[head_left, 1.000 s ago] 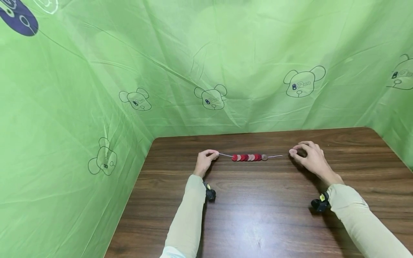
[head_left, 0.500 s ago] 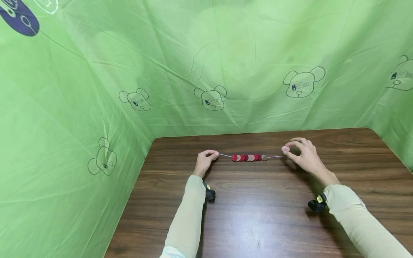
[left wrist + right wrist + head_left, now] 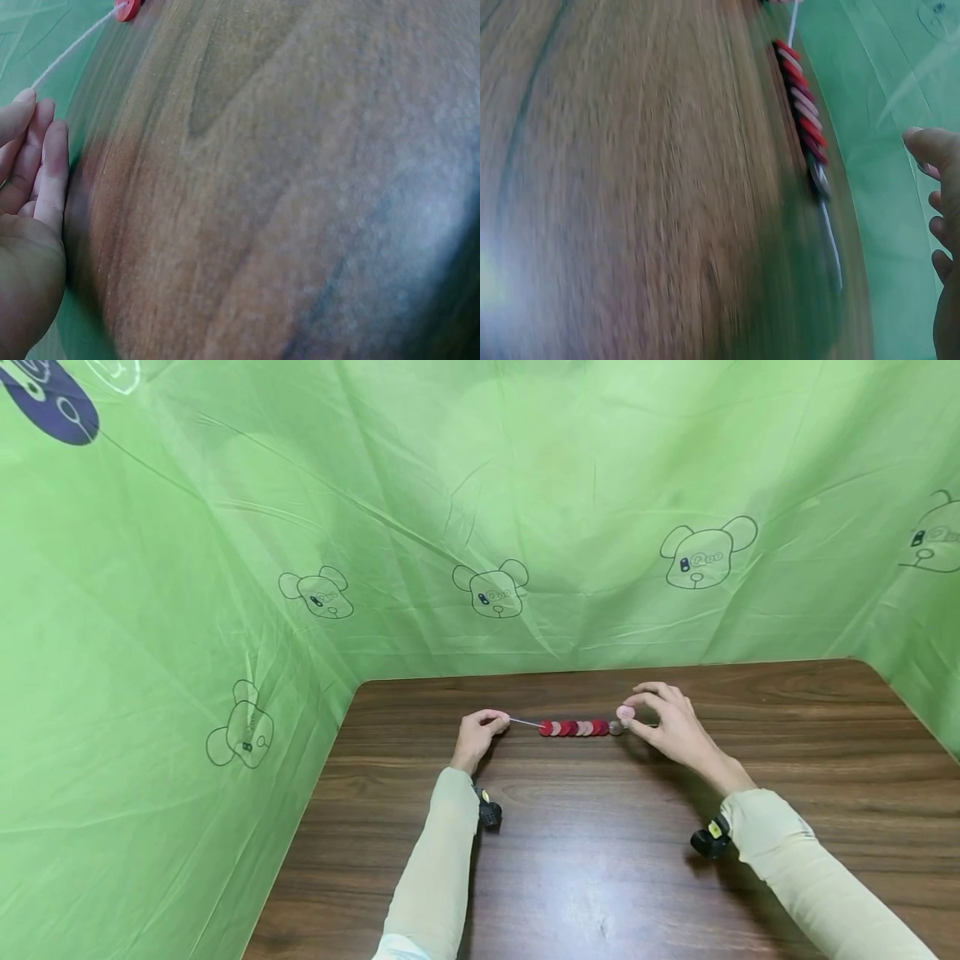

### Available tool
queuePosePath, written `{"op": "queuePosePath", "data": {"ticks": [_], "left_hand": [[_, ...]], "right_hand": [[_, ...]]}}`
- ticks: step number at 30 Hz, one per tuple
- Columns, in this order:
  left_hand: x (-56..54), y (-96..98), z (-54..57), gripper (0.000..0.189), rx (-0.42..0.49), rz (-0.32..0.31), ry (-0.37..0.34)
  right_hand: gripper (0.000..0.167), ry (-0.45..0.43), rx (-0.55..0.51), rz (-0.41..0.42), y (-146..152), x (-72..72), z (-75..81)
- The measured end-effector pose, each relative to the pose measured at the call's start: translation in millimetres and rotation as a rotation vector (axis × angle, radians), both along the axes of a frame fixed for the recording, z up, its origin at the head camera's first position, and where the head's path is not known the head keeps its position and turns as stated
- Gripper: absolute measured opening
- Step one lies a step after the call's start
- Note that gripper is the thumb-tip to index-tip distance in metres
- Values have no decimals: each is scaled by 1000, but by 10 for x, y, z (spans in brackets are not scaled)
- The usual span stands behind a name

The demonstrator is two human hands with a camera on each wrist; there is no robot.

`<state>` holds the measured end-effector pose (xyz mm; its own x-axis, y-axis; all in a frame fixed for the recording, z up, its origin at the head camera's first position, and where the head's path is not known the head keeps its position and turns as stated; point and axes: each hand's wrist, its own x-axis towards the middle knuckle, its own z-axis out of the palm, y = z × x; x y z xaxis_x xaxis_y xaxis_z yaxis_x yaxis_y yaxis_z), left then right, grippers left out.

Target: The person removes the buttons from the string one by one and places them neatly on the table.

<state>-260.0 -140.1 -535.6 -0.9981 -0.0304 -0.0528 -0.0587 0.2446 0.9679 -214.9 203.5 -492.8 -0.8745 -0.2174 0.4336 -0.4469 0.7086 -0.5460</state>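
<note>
My left hand [image 3: 476, 737] pinches one end of a thin pale string [image 3: 71, 54] between thumb and forefinger. On the string lies a row of overlapping buttons [image 3: 577, 727] in red, pink and dark red. A grey-brown button [image 3: 616, 727] sits at the row's right end, and a red button [image 3: 126, 10] is the leftmost. My right hand [image 3: 678, 731] pinches a round pink button [image 3: 626, 713], which in the head view is just above the grey-brown one. The free string end [image 3: 832, 244] shows in the right wrist view, lying past the row.
The brown wooden table [image 3: 555, 827] has its back edge just beyond the hands. Green cloth [image 3: 585, 635] with bear drawings hangs behind and on both sides. Small black cameras [image 3: 490, 813] are strapped at both wrists.
My right hand has moved left with the pink button, from beyond the string's free end to above the row's right end. The left hand and the row of buttons have stayed in place.
</note>
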Motion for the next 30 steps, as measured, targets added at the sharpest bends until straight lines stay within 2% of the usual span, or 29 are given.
{"op": "queuePosePath", "data": {"ticks": [18,30], "left_hand": [[-21,-5,-44,12,4,-2,17],[-1,11,-9,15,35,-7,50]], "right_hand": [[24,44,47,140,-666,11,-91],[23,-45,120,190,-1099,54,-254]]}}
